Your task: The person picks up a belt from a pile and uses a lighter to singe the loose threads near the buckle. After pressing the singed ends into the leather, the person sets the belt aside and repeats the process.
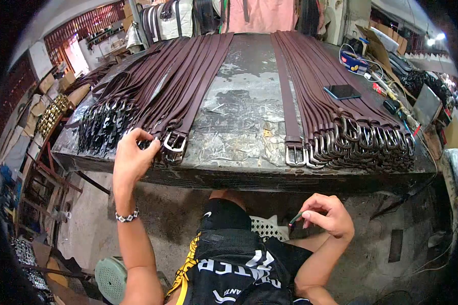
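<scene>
The left hand (135, 152) is curled at the left belts (192, 91), thumb and forefinger nearly meeting; whether it grips a belt cannot be determined. A buckle (175, 148) lies just right of this hand. The right hand (331, 217) pinches a slim tool (295, 219), tip angled down-left. The right belts (318, 76) lie beyond this hand, on the table (234, 129).

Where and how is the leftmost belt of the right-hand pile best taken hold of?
Probably by the near end of the belt, with the grip just beyond its buckle, coming from the left. The belt lies flat there, with bare tabletop along that side, while the rest of the pile crowds its right.
</scene>
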